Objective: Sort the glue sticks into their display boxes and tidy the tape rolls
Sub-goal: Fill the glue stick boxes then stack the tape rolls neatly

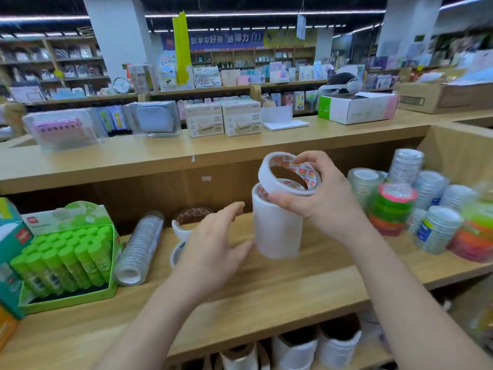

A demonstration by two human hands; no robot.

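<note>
My right hand [324, 198] grips a white tape roll [277, 177] with a red-printed core, tilted above a tall white stack of tape rolls [277, 231] on the wooden shelf [266, 287]. Just left of the stack's base, my left hand [213, 244] hovers with fingers relaxed, its thumb close to the stack; whether it touches is unclear. A green display box [66, 296] at the left holds several green-capped glue sticks [66, 252]. Partly hidden behind my left hand are two loose white tape rolls [184, 225].
A sleeve of clear tape rolls [138, 249] lies beside the green box. Stacks of clear and neon coloured tape [392, 209] crowd the right end of the shelf. The counter above carries boxed goods [204, 120]. The lower shelf holds more white tape rolls [296, 351].
</note>
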